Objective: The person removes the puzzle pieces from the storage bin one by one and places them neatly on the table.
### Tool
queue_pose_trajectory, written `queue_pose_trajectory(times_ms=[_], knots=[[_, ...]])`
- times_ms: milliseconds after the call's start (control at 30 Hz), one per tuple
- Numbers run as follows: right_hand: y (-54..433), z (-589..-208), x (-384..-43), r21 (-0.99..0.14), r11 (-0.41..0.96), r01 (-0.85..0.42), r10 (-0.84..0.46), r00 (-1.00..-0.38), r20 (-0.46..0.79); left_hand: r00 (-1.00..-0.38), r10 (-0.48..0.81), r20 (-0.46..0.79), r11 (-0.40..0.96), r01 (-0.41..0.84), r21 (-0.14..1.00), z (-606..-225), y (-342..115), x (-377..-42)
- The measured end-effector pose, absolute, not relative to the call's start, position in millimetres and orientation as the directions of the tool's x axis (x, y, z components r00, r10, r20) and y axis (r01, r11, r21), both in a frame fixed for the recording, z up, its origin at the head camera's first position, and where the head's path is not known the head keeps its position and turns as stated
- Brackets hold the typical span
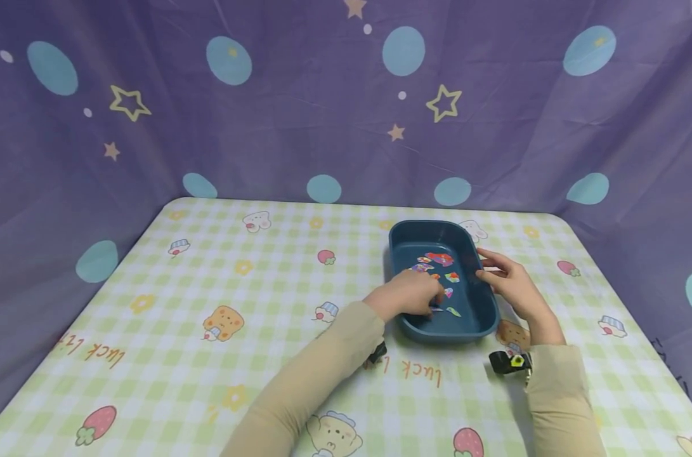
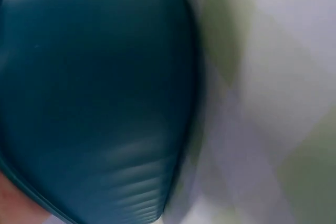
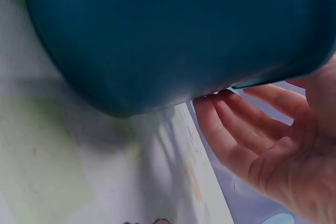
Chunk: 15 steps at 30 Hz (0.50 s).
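Observation:
A deep blue-green plastic tray (image 1: 448, 329) with rounded corners stands on the table. Inside it lie several small, brightly coloured flat pieces, among them a red-orange one (image 1: 440, 259) and a slim greenish one (image 1: 453, 311). My left hand (image 1: 414, 293) reaches over the tray's left side, fingers bent down among the pieces. Its fingertips are hidden, so I cannot tell whether they pinch a piece. At the tray's right wall, my right hand (image 1: 514, 285) rests its thumb by the rim. In the right wrist view, its extended fingers (image 3: 212, 124) touch the outer wall.
A green-and-white checked tablecloth (image 1: 277, 273) with cartoon prints covers the table. Behind and at the sides hangs a purple curtain (image 1: 323, 114) with stars and blue ovals. A black wrist strap (image 1: 501, 362) shows beside the right sleeve.

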State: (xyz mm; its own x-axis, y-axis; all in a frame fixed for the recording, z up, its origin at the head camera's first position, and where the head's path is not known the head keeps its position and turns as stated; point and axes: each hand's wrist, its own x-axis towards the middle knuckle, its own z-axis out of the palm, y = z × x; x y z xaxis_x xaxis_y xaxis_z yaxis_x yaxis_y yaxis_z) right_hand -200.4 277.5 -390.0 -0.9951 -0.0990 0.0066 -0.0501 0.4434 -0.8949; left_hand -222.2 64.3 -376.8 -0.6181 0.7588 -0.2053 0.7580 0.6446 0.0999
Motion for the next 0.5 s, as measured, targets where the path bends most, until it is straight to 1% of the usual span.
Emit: queue_pose_trajectory(times_ms=[100,233,367,500], knots=[[280.2,-391.2,-200.8,-0.912,0.407,-0.037,-0.116,-0.993,-0.011,-0.617,0.762,-0.196,0.640,0.764,0.079,-377.2,65.9,-222.1],[283.5,-392.4,-200.6,-0.919,0.393,-0.014,-0.134,-0.990,-0.042,-0.617,0.765,-0.184,0.636,0.769,0.066,-377.0,66.7,-221.5],[284.6,-394.1,-200.3,-0.927,0.376,0.010,-0.145,-0.987,-0.070,-0.616,0.765,-0.189,0.636,0.769,0.071,-376.9,65.5,-220.0],[283.8,-395.4,-201.5,-0.922,0.386,0.006,-0.147,-0.987,-0.068,-0.618,0.765,-0.182,0.638,0.765,0.085,-377.4,63.4,-220.0]])
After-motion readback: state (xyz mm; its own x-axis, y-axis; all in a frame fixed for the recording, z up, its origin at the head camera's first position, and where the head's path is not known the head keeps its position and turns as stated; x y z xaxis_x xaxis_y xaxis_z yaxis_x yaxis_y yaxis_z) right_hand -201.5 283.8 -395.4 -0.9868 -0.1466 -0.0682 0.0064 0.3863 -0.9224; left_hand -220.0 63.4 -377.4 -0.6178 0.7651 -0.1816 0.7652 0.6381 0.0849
